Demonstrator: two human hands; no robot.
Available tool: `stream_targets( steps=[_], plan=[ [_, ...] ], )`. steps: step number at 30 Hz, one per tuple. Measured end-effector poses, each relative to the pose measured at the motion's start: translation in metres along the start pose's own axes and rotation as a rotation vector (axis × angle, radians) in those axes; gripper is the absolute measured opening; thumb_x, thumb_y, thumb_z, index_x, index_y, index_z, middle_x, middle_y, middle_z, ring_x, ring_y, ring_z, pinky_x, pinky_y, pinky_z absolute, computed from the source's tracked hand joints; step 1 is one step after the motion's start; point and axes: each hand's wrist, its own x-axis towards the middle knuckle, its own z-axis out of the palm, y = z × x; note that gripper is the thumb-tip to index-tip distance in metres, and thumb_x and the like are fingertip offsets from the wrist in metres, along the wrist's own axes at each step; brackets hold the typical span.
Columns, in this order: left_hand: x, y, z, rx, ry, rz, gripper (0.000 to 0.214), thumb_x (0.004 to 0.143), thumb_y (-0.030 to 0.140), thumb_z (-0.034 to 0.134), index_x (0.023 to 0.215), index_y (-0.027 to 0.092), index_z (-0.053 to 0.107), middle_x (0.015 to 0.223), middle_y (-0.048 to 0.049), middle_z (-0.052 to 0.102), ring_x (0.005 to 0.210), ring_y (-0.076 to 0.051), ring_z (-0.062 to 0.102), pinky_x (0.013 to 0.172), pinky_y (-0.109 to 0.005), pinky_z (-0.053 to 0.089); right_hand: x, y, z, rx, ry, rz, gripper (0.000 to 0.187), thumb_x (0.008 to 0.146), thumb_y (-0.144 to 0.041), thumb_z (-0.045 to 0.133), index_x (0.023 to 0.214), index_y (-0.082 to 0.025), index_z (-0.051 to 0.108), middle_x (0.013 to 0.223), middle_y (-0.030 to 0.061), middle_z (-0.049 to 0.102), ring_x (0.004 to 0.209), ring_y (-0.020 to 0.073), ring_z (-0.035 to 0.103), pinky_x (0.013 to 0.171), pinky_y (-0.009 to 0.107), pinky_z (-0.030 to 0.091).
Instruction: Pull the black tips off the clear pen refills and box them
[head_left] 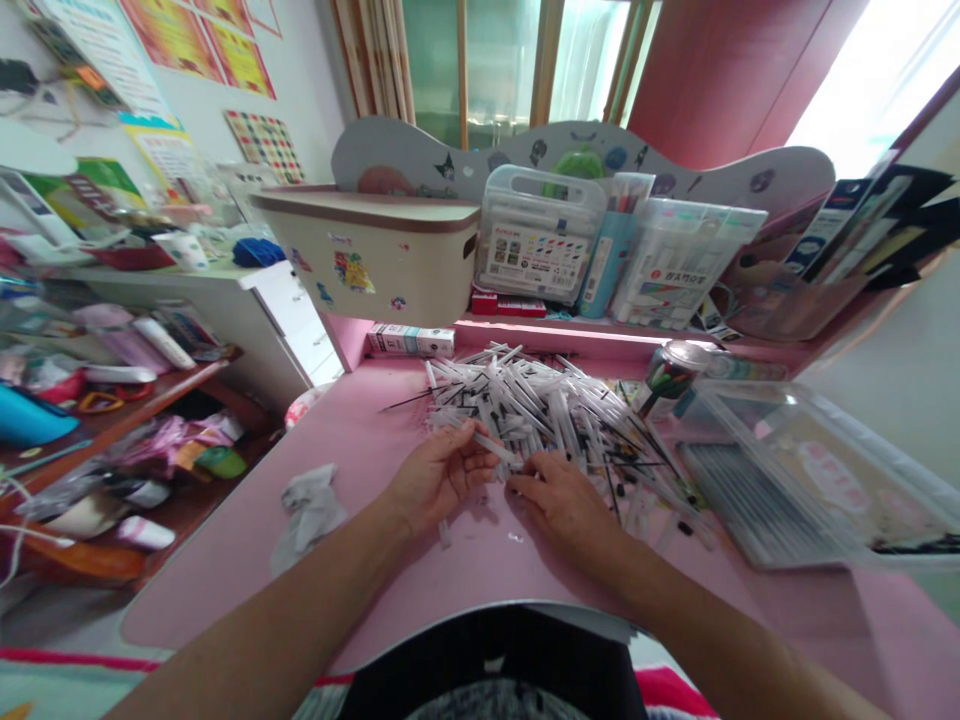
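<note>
My left hand [442,473] is closed with the thumb over a slim white plastic tube [491,443], like a pen barrel, which slants down to the right. At the tube's far end, the fingers of my right hand [562,505] are curled together; what they pinch is too small and hidden to make out. Just beyond both hands spreads a heap of similar translucent white tubes [517,390], many with black tips or thin dark rods. A few small clear bits lie on the pink desk [480,570] below my fingers.
On the right stands an open clear plastic box [825,450] with a row of grey sticks [757,500]. A can [671,375] is behind the heap. A crumpled tissue [309,505] lies left. A beige bin [390,255] and marker cases [540,240] fill the shelf.
</note>
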Motion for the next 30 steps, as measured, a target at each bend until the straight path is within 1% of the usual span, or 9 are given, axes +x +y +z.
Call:
stream_targets(
  steps=[7,11,14,16,19,21,23,25,30],
  plan=[
    [0.002,-0.004,-0.007,0.030,-0.059,0.048,0.011,0.094,0.013,0.056,0.087,0.012,0.065,0.075,-0.0107,0.077,0.062,-0.017,0.074,0.055,-0.023,0.062,0.002,0.009,0.002,-0.019,-0.058,-0.080,0.014,0.089,-0.014,0.063,0.081,-0.018,0.074,0.082,0.0053,0.063,0.080,0.0191,0.052,0.071,0.031,0.039],
    [0.003,-0.006,-0.008,0.053,-0.076,0.043,0.007,0.093,0.013,0.058,0.092,0.011,0.065,0.081,-0.0118,0.078,0.067,-0.017,0.076,0.059,-0.023,0.063,0.004,0.009,0.002,0.018,-0.032,-0.089,0.016,0.087,-0.012,0.062,0.076,-0.017,0.071,0.080,0.0061,0.062,0.080,0.0192,0.053,0.071,0.031,0.039],
    [0.003,-0.006,-0.007,0.057,-0.065,0.044,0.008,0.093,0.012,0.058,0.093,0.010,0.065,0.079,-0.0117,0.078,0.068,-0.017,0.076,0.061,-0.021,0.063,0.004,0.007,-0.006,0.181,0.069,0.000,0.012,0.085,-0.010,0.059,0.078,-0.017,0.067,0.082,0.0048,0.062,0.081,0.0182,0.055,0.072,0.031,0.041],
    [0.002,-0.006,-0.006,0.058,-0.061,0.051,0.009,0.093,0.011,0.056,0.092,0.010,0.065,0.082,-0.0126,0.078,0.070,-0.017,0.077,0.060,-0.020,0.062,0.004,0.006,-0.013,0.379,0.139,0.119,0.009,0.085,-0.012,0.057,0.082,-0.017,0.065,0.077,0.0024,0.062,0.074,0.0156,0.055,0.070,0.029,0.042],
    [0.001,-0.005,-0.004,0.060,-0.055,0.055,0.009,0.093,0.010,0.056,0.092,0.010,0.065,0.087,-0.0139,0.078,0.072,-0.017,0.077,0.061,-0.019,0.062,0.004,0.008,-0.020,0.708,0.207,0.325,0.005,0.083,-0.022,0.059,0.083,-0.018,0.062,0.069,-0.0009,0.061,0.062,0.0121,0.054,0.060,0.025,0.042],
    [0.000,-0.005,-0.003,0.061,-0.054,0.050,0.009,0.093,0.010,0.056,0.092,0.010,0.065,0.087,-0.0141,0.078,0.072,-0.017,0.077,0.062,-0.020,0.062,0.005,0.009,-0.021,0.912,0.226,0.419,0.010,0.080,-0.028,0.063,0.082,-0.018,0.060,0.068,-0.0013,0.062,0.059,0.0116,0.054,0.056,0.024,0.042],
    [-0.001,-0.005,-0.002,0.057,-0.058,0.046,0.009,0.093,0.010,0.056,0.093,0.010,0.065,0.085,-0.0136,0.078,0.072,-0.017,0.077,0.062,-0.020,0.063,0.006,0.008,-0.021,1.066,0.235,0.465,0.015,0.076,-0.031,0.066,0.082,-0.019,0.058,0.069,-0.0011,0.063,0.058,0.0117,0.056,0.055,0.024,0.045],
    [-0.001,-0.005,-0.001,0.052,-0.059,0.046,0.009,0.093,0.009,0.056,0.093,0.010,0.064,0.084,-0.0133,0.078,0.072,-0.017,0.077,0.061,-0.020,0.063,0.007,0.007,-0.022,1.136,0.254,0.476,0.018,0.075,-0.032,0.068,0.081,-0.019,0.058,0.069,-0.0012,0.064,0.058,0.0119,0.058,0.058,0.025,0.048],
    [-0.003,-0.007,0.001,0.065,-0.067,0.050,0.006,0.092,0.008,0.058,0.093,0.010,0.063,0.084,-0.0130,0.078,0.072,-0.018,0.077,0.062,-0.020,0.063,0.008,0.003,-0.026,1.132,0.258,0.469,0.018,0.075,-0.031,0.071,0.080,-0.019,0.059,0.068,-0.0007,0.064,0.062,0.0125,0.061,0.063,0.026,0.050]
  ],
)
